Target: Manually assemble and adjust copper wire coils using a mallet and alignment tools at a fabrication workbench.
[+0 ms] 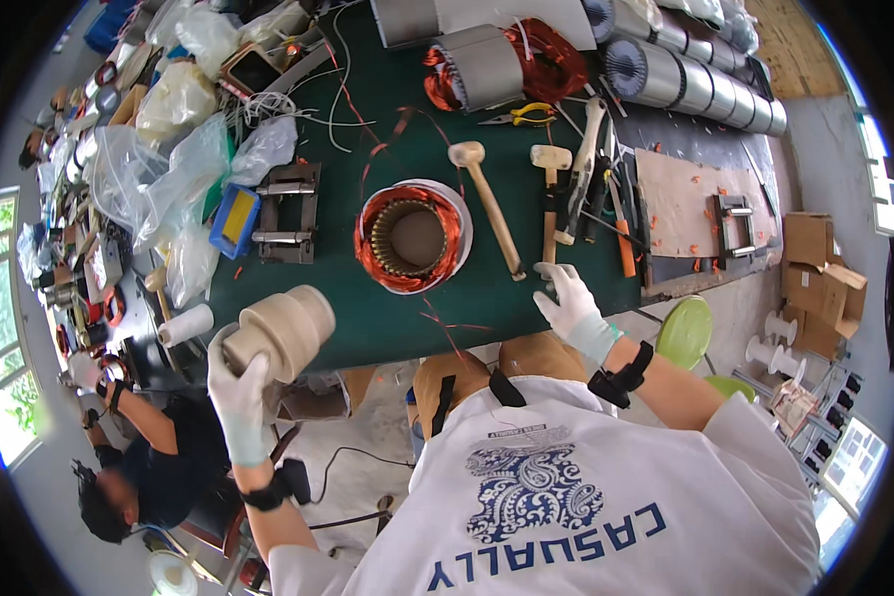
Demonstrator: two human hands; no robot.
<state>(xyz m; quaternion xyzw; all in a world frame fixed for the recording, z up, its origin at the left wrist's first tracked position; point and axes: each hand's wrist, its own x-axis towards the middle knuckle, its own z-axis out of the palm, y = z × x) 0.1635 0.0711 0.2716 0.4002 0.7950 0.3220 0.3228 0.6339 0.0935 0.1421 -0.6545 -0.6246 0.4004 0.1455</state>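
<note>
My left hand [236,402], in a white glove, is closed around a beige stepped cylinder [296,326], tilted and lifted off the table's front edge. My right hand [574,316], gloved too, is open with its fingers apart by the front edge. Its fingertips are at the handle end of a pale-headed mallet [550,194]; whether they touch I cannot tell. Left of that lies another mallet [491,211] with a wooden handle. Between my hands, a motor stator [450,243] stands upright on the green table [338,313], copper windings around its toothed bore. Red leads trail from it.
Yellow-handled pliers [533,113] and several long tools [621,214] lie at right. Wound and bare metal cores [482,68] line the back. A metal frame [288,214], blue box [235,221] and plastic bags [184,169] crowd the left. A co-worker [184,447] sits at lower left.
</note>
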